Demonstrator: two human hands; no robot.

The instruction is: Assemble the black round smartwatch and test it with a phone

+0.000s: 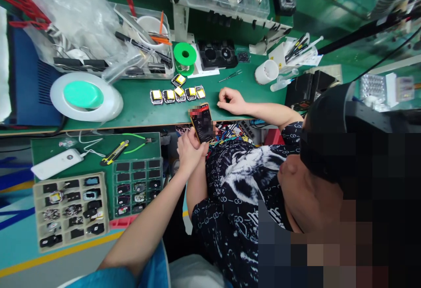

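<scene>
My left hand (189, 149) reaches in from the bottom left, its fingers bent against the lower left edge of a smartphone (203, 123) with a dark, lit screen. A co-worker's hand is at the same phone, mostly hidden behind it and my fingers. The phone is tilted just off the bench's front edge. Beyond it, several small square devices in clear cases with yellow-and-white tops (169, 96) stand in a row on the green bench. My right hand is out of view.
A co-worker in a black patterned shirt (237, 182) sits close on the right, the other hand (232, 101) resting on the bench. A magnifier lamp (112, 106), solder spool (184, 54) and white cup (266, 72) stand around. Parts trays (105, 182) lie lower left, near cutters and a power bank (57, 163).
</scene>
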